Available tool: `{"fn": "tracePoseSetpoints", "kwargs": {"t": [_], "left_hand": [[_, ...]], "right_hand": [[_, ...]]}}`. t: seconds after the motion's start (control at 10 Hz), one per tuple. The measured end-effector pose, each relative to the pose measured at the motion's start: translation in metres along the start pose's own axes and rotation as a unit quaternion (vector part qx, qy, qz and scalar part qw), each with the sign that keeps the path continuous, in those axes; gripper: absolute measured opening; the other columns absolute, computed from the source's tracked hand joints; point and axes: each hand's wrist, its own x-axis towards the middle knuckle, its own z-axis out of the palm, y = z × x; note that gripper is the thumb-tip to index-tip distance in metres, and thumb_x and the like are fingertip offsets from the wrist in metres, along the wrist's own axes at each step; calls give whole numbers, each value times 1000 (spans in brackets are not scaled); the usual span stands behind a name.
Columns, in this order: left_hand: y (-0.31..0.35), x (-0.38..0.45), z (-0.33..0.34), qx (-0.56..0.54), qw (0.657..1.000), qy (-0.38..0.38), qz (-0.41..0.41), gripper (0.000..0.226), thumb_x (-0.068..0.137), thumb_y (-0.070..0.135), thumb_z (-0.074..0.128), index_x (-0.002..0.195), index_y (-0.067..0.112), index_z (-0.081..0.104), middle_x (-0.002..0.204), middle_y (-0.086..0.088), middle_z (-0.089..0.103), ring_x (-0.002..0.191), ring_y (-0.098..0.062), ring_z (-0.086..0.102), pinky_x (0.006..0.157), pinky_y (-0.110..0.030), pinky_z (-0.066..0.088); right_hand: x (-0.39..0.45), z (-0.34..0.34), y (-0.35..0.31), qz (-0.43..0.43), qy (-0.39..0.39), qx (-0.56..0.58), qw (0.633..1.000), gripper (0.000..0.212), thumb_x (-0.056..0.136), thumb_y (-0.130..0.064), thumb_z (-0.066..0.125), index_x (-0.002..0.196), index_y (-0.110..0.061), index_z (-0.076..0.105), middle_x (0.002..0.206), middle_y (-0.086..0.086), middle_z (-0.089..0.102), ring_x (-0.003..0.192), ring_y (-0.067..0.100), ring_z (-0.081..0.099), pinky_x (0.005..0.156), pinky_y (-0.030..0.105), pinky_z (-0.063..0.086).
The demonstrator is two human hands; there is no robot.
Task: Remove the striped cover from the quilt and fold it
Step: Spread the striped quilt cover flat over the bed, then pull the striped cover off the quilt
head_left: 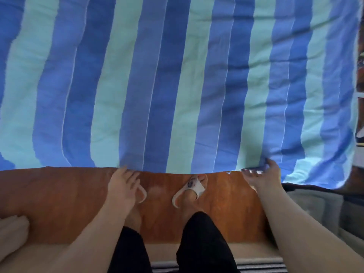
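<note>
The striped cover [177, 79], in bands of dark blue, light blue and pale turquoise, spreads flat across the whole upper view. Its near edge runs just above my hands. My left hand [122, 184] reaches to that edge with its back up and its fingers loosely straight, the fingertips touching the hem. My right hand [263, 175] is at the hem further right. Its thumb is above the fabric and its fingers below, pinching a small fold of the edge. The quilt itself is not visible.
Below the hem is a red-brown wooden floor [59, 203] and my feet in white slippers [194, 187]. A pale bundle of cloth [11, 231] lies at the lower left. Grey furniture [315, 209] stands at the right, and a striped rug [256, 266] lies at the bottom.
</note>
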Motion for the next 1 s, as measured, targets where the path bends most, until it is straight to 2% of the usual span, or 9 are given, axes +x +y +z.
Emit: {"fn": "tracePoseSetpoints", "kwargs": {"t": [0.1, 0.2, 0.3, 0.4, 0.5, 0.7, 0.8, 0.9, 1.0], "left_hand": [[-2, -17, 31, -69, 997, -6, 19, 42, 100, 30, 54, 139, 14, 53, 133, -10, 58, 126, -29, 56, 109, -42, 42], [-16, -43, 65, -81, 996, -11, 39, 35, 96, 27, 59, 128, 15, 61, 120, -7, 65, 110, -25, 65, 97, -40, 52], [-28, -55, 92, -47, 995, 56, 68, 15, 90, 23, 67, 103, 17, 65, 90, -3, 64, 80, -23, 64, 71, -33, 57], [-26, -56, 95, 14, 982, 164, 92, 10, 85, 18, 66, 87, 15, 57, 67, -3, 51, 49, -18, 47, 50, -28, 41], [-35, -62, 85, -14, 982, 159, 101, 3, 87, 16, 63, 85, 15, 61, 72, -3, 60, 50, -18, 60, 52, -29, 50], [-25, -66, 68, -191, 977, 28, 93, 44, 83, 24, 58, 125, 19, 68, 117, -5, 73, 102, -28, 71, 87, -42, 54], [-5, -72, 69, -182, 977, 41, 99, 24, 85, 19, 54, 106, 16, 68, 105, -1, 73, 85, -21, 68, 75, -32, 47], [44, -99, 108, -95, 981, 85, 150, 15, 97, 20, 47, 91, 24, 60, 93, 3, 70, 80, -15, 65, 63, -28, 51], [125, -121, 173, 167, 925, 179, 289, 5, 96, 12, 60, 101, 12, 63, 100, -9, 69, 92, -24, 67, 70, -31, 55]], "right_hand": [[10, -17, -32, -2, -20, 44, 999, 14, 89, -29, 57, 81, -26, 67, 87, -7, 70, 90, 16, 68, 91, 26, 52], [10, -34, -51, 18, -67, 58, 996, 36, 99, -31, 47, 77, -24, 75, 87, -4, 76, 74, 18, 75, 66, 28, 59], [11, -48, -70, 69, -77, 30, 994, 32, 99, -40, 53, 79, -23, 72, 79, -2, 76, 62, 21, 72, 54, 33, 57], [27, -95, -69, -23, 54, -189, 980, 27, 93, -45, 58, 97, -18, 62, 94, 3, 73, 84, 28, 73, 73, 45, 61], [35, -123, -57, -2, 88, -175, 981, 32, 93, -41, 60, 112, -15, 60, 103, 5, 69, 89, 29, 69, 78, 46, 60], [58, -103, -85, 83, -69, 50, 993, 15, 87, -11, 56, 88, -24, 64, 77, -6, 65, 61, 11, 66, 59, 21, 53], [28, -93, -109, 41, -88, 15, 995, 21, 88, -6, 48, 84, -25, 57, 79, -8, 56, 65, 11, 60, 57, 17, 49], [-21, -58, -147, -183, 38, -239, 953, 20, 94, -14, 49, 79, -29, 49, 88, -6, 53, 80, 17, 51, 60, 17, 48], [-45, 22, -209, -318, 7, -236, 918, 19, 88, -31, 53, 72, -25, 46, 90, 0, 55, 77, 19, 50, 66, 31, 44]]}}
